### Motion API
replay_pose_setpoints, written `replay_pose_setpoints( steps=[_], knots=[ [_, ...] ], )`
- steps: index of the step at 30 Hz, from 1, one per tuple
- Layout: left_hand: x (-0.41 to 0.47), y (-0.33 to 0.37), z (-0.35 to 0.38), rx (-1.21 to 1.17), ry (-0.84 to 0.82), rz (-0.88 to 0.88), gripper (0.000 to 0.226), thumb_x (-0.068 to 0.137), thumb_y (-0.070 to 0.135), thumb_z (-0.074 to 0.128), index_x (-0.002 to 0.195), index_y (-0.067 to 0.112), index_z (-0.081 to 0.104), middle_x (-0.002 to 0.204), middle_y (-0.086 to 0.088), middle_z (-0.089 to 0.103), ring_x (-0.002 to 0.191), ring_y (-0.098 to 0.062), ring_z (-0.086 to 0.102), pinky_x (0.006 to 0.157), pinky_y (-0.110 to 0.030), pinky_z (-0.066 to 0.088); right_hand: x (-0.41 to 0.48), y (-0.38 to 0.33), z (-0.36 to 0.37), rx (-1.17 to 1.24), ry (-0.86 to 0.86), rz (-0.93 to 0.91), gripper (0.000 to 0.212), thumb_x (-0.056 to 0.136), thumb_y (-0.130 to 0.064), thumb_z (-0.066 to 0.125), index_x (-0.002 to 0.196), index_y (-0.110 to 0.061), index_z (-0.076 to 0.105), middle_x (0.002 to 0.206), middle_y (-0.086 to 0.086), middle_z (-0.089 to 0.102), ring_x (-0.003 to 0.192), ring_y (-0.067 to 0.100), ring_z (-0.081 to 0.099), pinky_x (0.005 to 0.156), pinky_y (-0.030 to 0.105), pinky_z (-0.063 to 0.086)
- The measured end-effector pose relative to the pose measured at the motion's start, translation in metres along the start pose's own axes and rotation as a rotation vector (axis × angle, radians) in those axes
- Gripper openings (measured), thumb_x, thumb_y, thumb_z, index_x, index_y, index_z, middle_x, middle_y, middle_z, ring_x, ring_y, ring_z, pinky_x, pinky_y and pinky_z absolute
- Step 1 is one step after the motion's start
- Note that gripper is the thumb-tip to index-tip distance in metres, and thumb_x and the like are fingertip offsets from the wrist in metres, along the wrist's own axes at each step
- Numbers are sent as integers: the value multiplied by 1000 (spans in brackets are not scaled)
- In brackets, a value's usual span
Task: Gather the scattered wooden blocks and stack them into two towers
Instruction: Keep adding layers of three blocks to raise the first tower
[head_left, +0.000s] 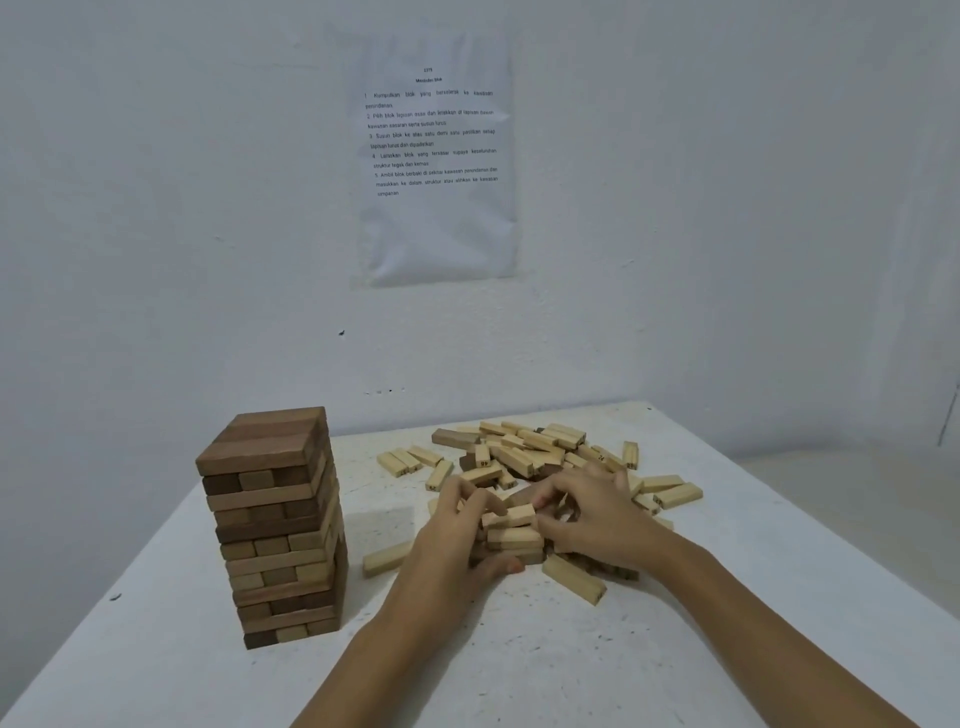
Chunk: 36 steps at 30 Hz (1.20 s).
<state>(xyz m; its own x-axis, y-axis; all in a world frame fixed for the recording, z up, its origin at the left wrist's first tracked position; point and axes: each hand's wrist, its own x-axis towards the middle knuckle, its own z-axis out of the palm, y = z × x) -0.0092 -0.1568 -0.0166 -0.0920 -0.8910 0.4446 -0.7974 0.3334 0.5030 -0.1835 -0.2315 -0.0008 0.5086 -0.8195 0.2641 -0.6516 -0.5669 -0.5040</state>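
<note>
The white counter (675, 649) runs out in front of me to the wall, and on its left side stands my finished tower (278, 525), tall and square, well apart from where I am working now. Beyond my hands, toward the wall, lies the loose pile of wooden blocks (524, 449), tumbled every which way, with a few strays to either side. Between my hands sits the second tower (511, 538), only a few layers high as far as I can judge, its base partly hidden by my fingers. My left hand (457, 540) cups the low stack from the left, thumb pressed near its base, curled against the wood rather than lifting anything. My right hand (597, 519) closes in from the right, fingertips pinching the end of the top block (509, 517). That block's long axis runs left to right across me, so both hands sit at its ends. The supply lies straight ahead, slightly right, so I judge my right hand nearer for the next reach.
</note>
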Motion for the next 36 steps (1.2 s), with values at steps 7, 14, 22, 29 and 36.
replay_pose_setpoints(
  steps=[7,14,22,29,36],
  knots=[
    [-1,-4,4,52,-51,77,39,87,30,66,122,23,51,118,11,39,95,-3,46,73,-8,37,-2,2,-10,93,-178,115,18,88,-46,64,77,-33,68,78,-12,60,79,-1,50,88,32,26],
    [0,4,-2,-109,-5,29,52,81,17,73,125,29,49,106,18,43,91,14,48,69,-3,37,-1,6,-22,362,-89,224,6,83,-24,75,88,-20,76,76,3,60,67,11,49,62,21,38],
    [5,-5,-9,-74,229,-65,28,99,28,44,126,33,49,108,10,54,95,-3,55,81,-20,47,9,16,-18,964,321,373,36,98,-31,53,99,-1,73,79,6,68,73,13,58,71,20,46],
    [6,2,0,-503,238,-294,35,102,33,25,123,23,51,104,-18,58,109,-36,52,86,-36,41,14,6,-13,975,405,311,15,102,-30,46,98,-16,52,64,7,58,56,18,58,56,31,45],
    [9,10,-3,-668,184,-385,22,99,33,41,107,16,54,75,5,48,70,-9,47,61,-19,39,16,6,0,129,294,-66,10,92,-16,64,98,-23,65,83,-13,60,82,-2,54,75,18,39]
  ],
)
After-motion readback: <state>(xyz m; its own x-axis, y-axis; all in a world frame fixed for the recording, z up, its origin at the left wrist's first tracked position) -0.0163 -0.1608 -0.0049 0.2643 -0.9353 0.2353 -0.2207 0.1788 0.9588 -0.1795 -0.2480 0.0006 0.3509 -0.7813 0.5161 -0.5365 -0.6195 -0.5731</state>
